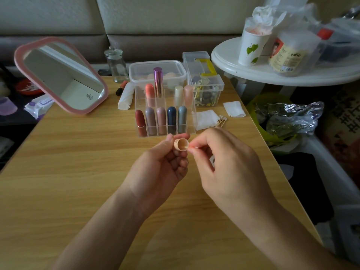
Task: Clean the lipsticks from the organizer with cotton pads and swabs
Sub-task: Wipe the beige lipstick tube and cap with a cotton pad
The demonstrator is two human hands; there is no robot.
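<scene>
Two hands are meeting above the counter point(78, 162) — the left hand point(161, 168) is pinching a beige lipstick cap point(181, 144) between thumb and forefinger, mouth turned rightward. The right hand point(224, 166) is curling its fingers point(200, 141) tightly around a cotton swab point(194, 147), tip inside the cap — just before the organizer point(191, 123).

One wide head-worn camera looks forward and down, close above the lipstick cap point(181, 144) held by the left hand point(159, 168) and the swab point(195, 147) in the right hand point(224, 164).

Left hand point(164, 161) holds a beige lipstick cap point(181, 144); right hand point(220, 158) pinches a swab point(191, 147) inside it.
</scene>
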